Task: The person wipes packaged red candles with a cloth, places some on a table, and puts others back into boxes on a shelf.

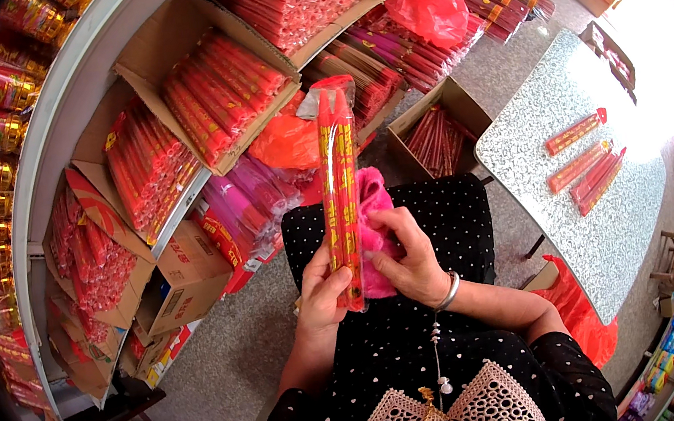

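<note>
In front of my lap, a pair of red candles (339,180) with gold lettering stands nearly upright in a clear plastic wrapper. My left hand (324,290) grips its lower end, thumb across the front. A fluffy pink cloth (372,206) hangs just right of the candles, and my right hand (410,259) pinches it between thumb and fingers. A silver bangle circles my right wrist. Part of the cloth is hidden behind the candles and my fingers.
On the speckled table (537,176) at right lie several wrapped red candles (597,180). Shelves at left hold open cardboard boxes (212,99) packed with red candles. An open box (439,129) of red sticks stands on the floor beyond my lap, and a red plastic bag (582,310) sits beneath the table.
</note>
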`<state>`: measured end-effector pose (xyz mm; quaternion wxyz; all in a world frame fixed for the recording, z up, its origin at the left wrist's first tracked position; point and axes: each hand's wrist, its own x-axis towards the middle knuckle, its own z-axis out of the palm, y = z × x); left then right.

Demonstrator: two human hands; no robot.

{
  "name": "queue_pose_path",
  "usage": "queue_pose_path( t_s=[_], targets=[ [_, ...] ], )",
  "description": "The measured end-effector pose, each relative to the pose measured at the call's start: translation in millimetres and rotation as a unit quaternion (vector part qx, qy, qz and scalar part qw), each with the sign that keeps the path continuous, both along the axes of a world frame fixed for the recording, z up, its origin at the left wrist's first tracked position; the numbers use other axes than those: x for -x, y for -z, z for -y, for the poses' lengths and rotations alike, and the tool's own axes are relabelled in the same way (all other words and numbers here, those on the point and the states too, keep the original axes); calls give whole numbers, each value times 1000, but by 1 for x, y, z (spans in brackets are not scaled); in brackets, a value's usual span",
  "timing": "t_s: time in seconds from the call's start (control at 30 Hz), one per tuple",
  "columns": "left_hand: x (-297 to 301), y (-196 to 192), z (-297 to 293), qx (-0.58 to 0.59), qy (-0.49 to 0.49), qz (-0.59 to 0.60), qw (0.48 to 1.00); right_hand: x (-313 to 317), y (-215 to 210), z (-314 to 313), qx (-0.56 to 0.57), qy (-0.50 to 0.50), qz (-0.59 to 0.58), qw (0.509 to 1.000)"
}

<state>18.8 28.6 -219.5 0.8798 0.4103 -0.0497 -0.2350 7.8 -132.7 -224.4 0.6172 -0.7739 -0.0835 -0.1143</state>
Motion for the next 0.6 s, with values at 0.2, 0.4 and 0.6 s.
queue_pose_path(
  t_s=[0.2, 0.4, 0.6],
  targets=[
    [-1, 5, -7, 14, -18, -30, 999, -9, 0, 7, -314, -36, -85, 945],
    [-2, -2, -7, 51, 7, -51, 997, -37, 7, 29, -329, -35, -212, 920],
    [2, 17, -17, 69, -1, -70, 995, -24, 27, 6, -509, -137, -354, 773]
  ],
)
